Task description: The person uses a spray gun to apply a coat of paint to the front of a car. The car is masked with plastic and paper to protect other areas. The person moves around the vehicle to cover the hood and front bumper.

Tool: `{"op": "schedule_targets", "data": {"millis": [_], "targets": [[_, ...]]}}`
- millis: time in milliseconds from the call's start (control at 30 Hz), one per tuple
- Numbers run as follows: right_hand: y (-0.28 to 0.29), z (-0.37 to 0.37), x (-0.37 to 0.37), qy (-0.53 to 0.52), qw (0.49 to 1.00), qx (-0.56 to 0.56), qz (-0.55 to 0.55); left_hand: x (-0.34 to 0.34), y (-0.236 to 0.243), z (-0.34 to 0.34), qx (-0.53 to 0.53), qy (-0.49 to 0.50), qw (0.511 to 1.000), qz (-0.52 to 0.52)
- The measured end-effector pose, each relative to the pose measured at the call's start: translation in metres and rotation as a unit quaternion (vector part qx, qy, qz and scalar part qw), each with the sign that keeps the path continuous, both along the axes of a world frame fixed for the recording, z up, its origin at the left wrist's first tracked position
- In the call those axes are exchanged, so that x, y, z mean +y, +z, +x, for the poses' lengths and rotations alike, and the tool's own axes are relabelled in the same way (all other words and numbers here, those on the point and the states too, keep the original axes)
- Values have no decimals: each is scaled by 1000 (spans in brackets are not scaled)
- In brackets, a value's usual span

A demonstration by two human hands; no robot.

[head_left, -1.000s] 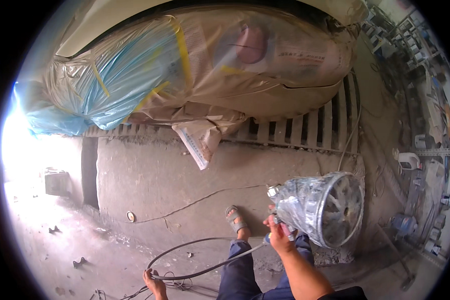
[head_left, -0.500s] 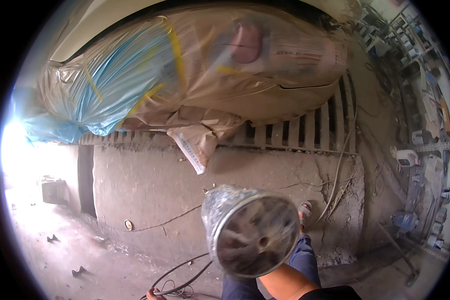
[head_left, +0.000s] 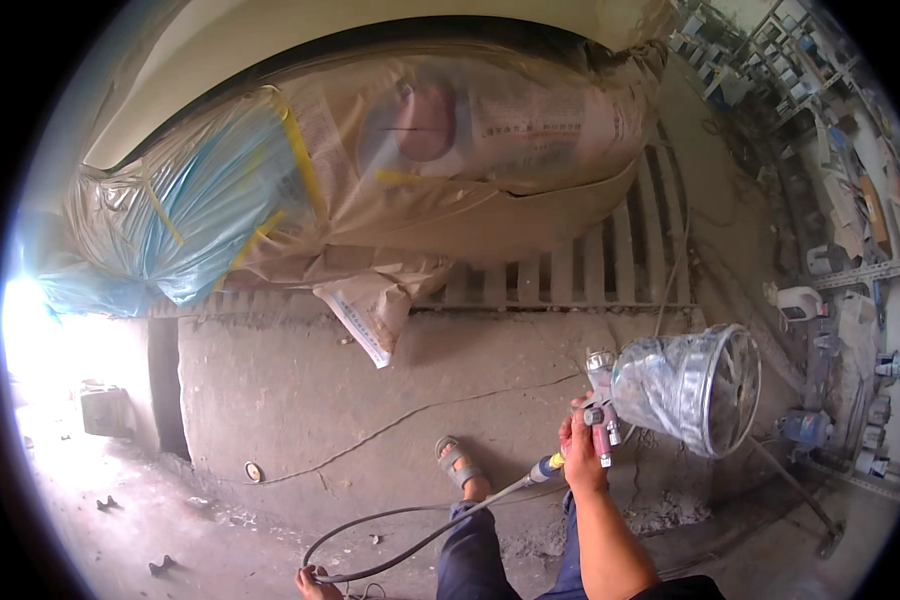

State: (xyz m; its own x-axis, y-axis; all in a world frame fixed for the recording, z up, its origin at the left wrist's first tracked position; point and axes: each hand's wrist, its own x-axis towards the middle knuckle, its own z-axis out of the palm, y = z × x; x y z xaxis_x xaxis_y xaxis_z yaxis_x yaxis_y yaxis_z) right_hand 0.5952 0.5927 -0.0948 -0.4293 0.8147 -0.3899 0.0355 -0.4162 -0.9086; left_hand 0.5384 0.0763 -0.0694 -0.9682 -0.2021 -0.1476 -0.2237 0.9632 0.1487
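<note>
A paint spray gun (head_left: 600,410) is in my right hand (head_left: 581,450), whose fingers are wrapped round its handle. The gun's large silvery cup (head_left: 665,385) lies tilted toward the right, its round end facing right. From the handle a dark air hose (head_left: 450,535) with a yellow and blue fitting (head_left: 547,467) runs down to the left. My left hand (head_left: 316,584), at the lower edge, is closed round a loop of that hose. Part of the left hand is cut off by the picture's edge.
A vehicle wrapped in brown paper (head_left: 530,215) and bluish plastic sheet (head_left: 205,190) stands ahead, over a slatted floor grate (head_left: 595,265). Shelves with cans and a white jug (head_left: 800,302) line the right. A thin cord (head_left: 370,435) crosses the raised floor slab (head_left: 250,380).
My right hand has swung the spray gun from the middle to the right, turning the cup's end rightward. The gun and gripping fingers now show. My left hand still holds the hose.
</note>
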Motion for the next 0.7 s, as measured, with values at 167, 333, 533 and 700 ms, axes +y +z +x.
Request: {"op": "schedule_targets", "data": {"millis": [167, 333, 533, 700], "targets": [[-2, -25, -26, 123, 983, -85, 103, -22, -9, -4, 25, -25, 999, 8], [-3, -62, -104, 204, 963, -15, 174, -61, -7, 12, 26, -9, 999, -17], [18, -86, -77, 308, 939, 47, 147, -104, -16, 44, -36, 9, 997, -72], [37, -64, 14, 210, 976, 64, 12, -100, -27, 57, -94, -99, 981, -137]]}}
